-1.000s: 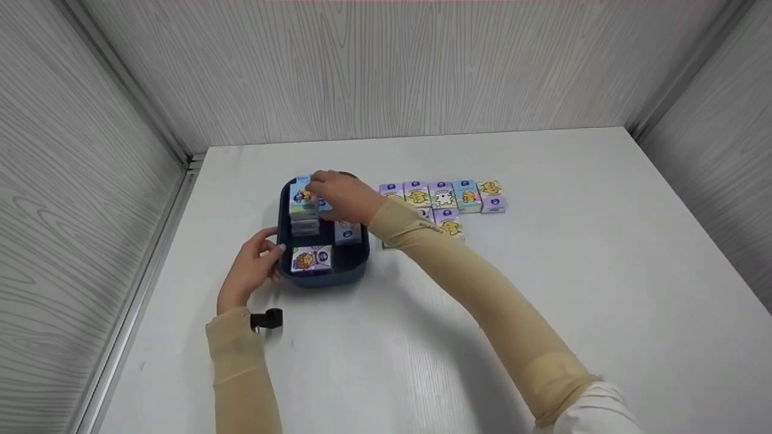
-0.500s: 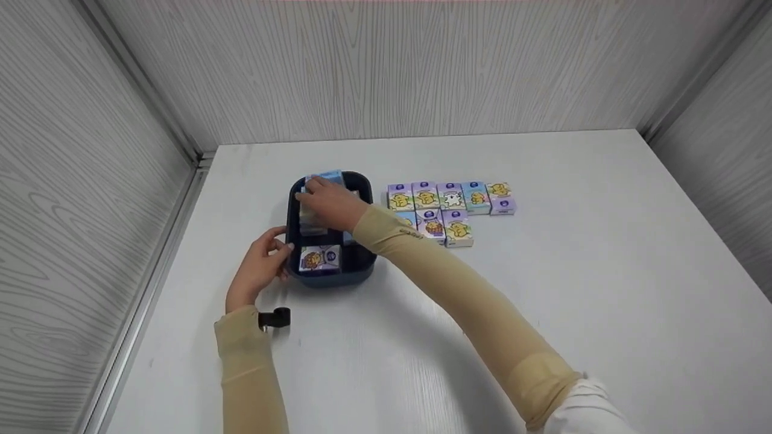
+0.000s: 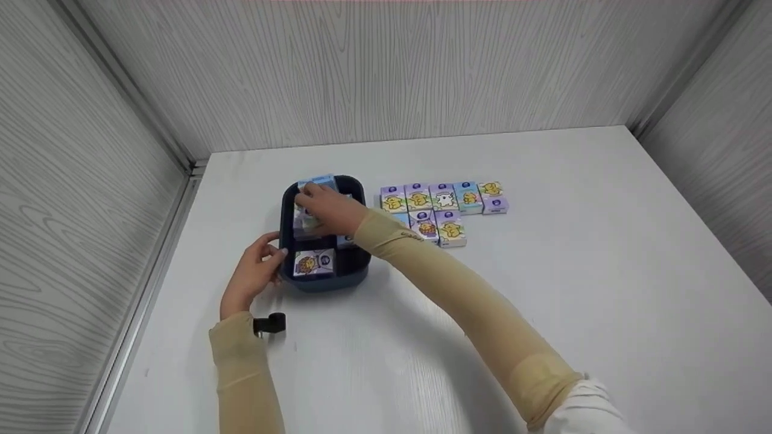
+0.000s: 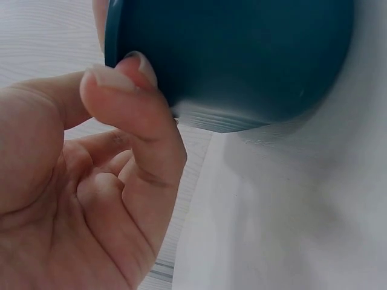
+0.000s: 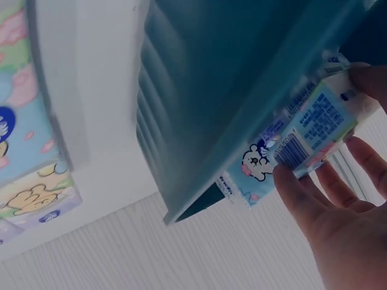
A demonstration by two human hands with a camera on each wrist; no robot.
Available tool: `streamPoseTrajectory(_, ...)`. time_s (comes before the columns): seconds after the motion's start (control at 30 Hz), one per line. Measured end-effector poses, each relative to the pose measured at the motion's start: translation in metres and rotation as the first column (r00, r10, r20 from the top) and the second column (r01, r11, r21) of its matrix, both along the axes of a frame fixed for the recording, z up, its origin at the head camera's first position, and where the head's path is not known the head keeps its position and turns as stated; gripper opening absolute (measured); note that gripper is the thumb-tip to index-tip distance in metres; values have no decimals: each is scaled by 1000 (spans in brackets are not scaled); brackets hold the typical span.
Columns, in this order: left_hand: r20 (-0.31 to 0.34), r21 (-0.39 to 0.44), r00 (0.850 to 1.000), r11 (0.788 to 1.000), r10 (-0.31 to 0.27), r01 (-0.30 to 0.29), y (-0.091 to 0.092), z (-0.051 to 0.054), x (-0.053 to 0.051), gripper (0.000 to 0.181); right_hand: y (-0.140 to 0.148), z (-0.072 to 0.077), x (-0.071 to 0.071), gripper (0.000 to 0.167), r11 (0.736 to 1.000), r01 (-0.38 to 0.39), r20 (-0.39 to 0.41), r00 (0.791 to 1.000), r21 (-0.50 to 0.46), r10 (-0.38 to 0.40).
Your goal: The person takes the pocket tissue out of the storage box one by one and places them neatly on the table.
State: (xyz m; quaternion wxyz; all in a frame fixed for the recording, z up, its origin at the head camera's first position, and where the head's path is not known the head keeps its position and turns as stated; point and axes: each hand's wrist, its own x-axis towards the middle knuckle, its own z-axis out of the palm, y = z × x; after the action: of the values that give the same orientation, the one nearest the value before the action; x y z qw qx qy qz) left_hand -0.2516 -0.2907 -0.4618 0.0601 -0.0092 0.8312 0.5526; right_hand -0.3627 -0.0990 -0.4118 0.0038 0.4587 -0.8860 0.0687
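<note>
A dark blue plastic bin [image 3: 330, 283] stands at the left of the table with several small tissue packs inside. My left hand [image 3: 250, 274] pinches its left rim; in the left wrist view, thumb and fingers meet at the bin wall [image 4: 236, 54]. My right hand [image 3: 332, 210] is over the bin's back left part and grips a blue-and-white tissue pack [image 5: 317, 124], barcode showing. This hand partly hides the stack beneath. A purple tissue pack [image 3: 313, 263] lies flat at the bin's front left, and a blue one [image 3: 318, 182] shows at the back rim.
Right of the bin, two rows of tissue packs [image 3: 445, 198] lie on the white table [image 3: 543, 289]; my right forearm covers part of the front row. Grey wood-grain panels [image 3: 386, 72] enclose the back and sides. A black wrist camera [image 3: 271, 323] sits on my left sleeve.
My right hand has shifted slightly left and forward over the left stack, covering the blue pack's top that showed before. The left hand keeps its hold on the rim.
</note>
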Motion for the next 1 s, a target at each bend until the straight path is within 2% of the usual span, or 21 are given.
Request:
streamPoseTrajectory(0.17,18,6,1000,1000,6,-6,-2,-1,2,50,13,6,2,70,1000,10,33,999,-29,-9)
streamPoseTrajectory(0.33,22,3,1000,1000,5,-5,-2,1,2,51,38,15,1,61,994,7,48,999,-112,-2)
streamPoseTrajectory(0.4,35,9,999,1000,5,-5,1,5,2,51,53,18,2,56,991,-2,39,999,-137,8)
streamPoseTrajectory(0.47,44,15,999,1000,3,-3,6,13,6,51,71,22,5,56,990,2,21,1000,-138,1)
streamPoseTrajectory(0.6,49,-2,999,1000,6,-6,8,11,5,51,116,25,11,57,990,33,5,999,-138,-33)
streamPoseTrajectory(0.67,48,-13,999,1000,12,-12,4,4,1,51,138,24,12,56,987,43,1,999,-156,-44)
streamPoseTrajectory(0.7,49,-18,999,1000,16,-15,2,-1,-2,51,150,23,12,55,984,46,6,999,-171,-46)
streamPoseTrajectory(0.87,43,-16,999,1000,11,-11,1,0,-1,52,208,14,15,56,973,102,26,995,-205,-98)
streamPoseTrajectory(1.0,31,-14,999,1000,5,-5,1,-1,0,52,254,1,20,58,964,145,38,989,-224,-140)
